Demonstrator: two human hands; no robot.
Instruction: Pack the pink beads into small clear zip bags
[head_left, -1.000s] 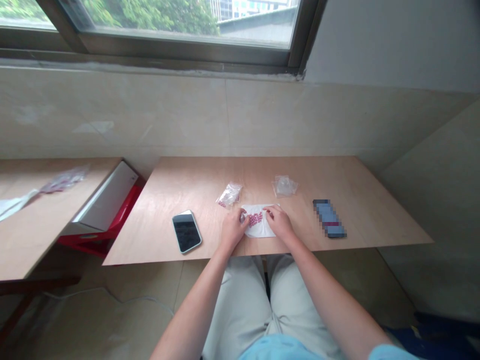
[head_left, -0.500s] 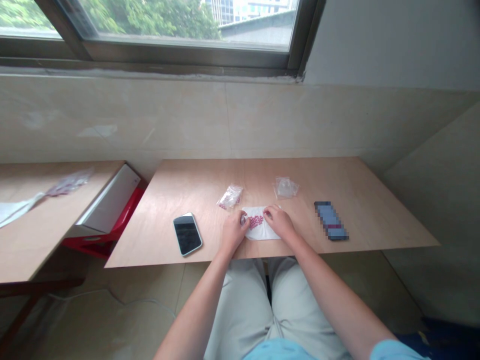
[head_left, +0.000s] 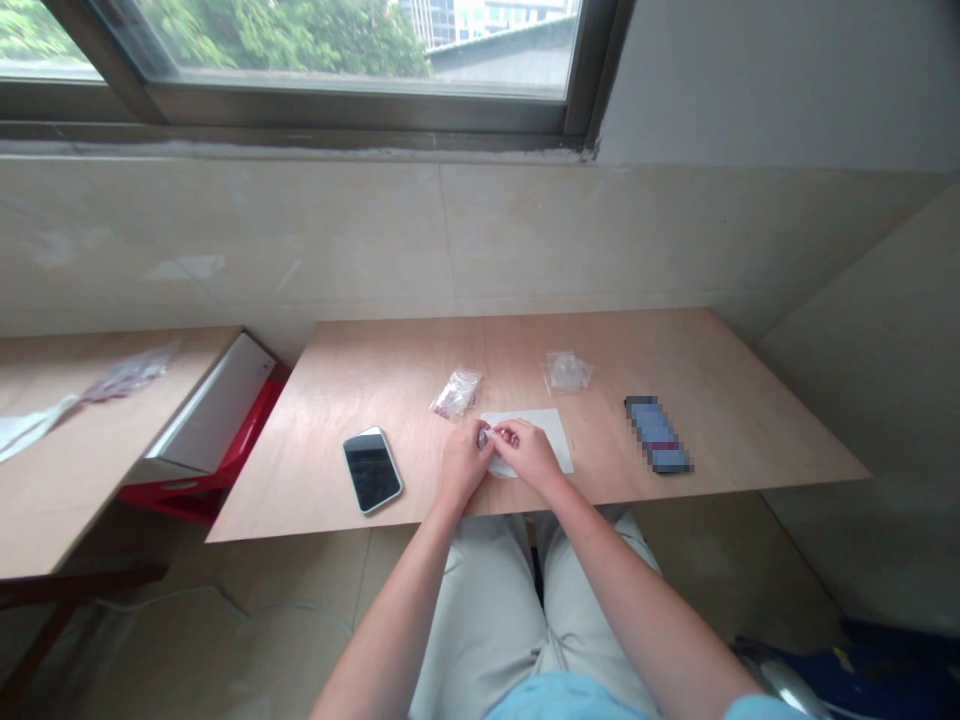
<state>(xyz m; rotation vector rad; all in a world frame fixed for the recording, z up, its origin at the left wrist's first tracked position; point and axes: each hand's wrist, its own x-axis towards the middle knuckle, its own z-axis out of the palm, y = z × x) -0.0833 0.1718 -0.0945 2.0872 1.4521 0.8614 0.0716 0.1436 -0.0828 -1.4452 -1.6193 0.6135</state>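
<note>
In the head view, both hands meet over the left part of a white sheet (head_left: 555, 445) on the wooden counter (head_left: 390, 360). The left hand (head_left: 466, 460) is at the sheet's left edge, fingers curled around a small clear item (head_left: 484, 438), too tiny here to make out properly. In comes the right hand (head_left: 526, 452) over the sheet, its fingertips drawn together right against the left's; whether they pinch anything, one cannot tell. Small red pieces (head_left: 511, 438) peek out by those right fingers, above the sheet, mostly covered by the hand. Just beyond the sheet's far left corner lies a clear packet (head_left: 456, 394) with red bits inside, and beyond its far edge, toward the right, some clear plastic bags (head_left: 568, 372). Well to the sheet's left, a phone (head_left: 373, 470) with a dark screen; out to its right, a blurred-out dark rectangular item (head_left: 658, 435). Farther left of the sheet, a white box (head_left: 214, 405) stands beside a second counter (head_left: 45, 510).
</note>
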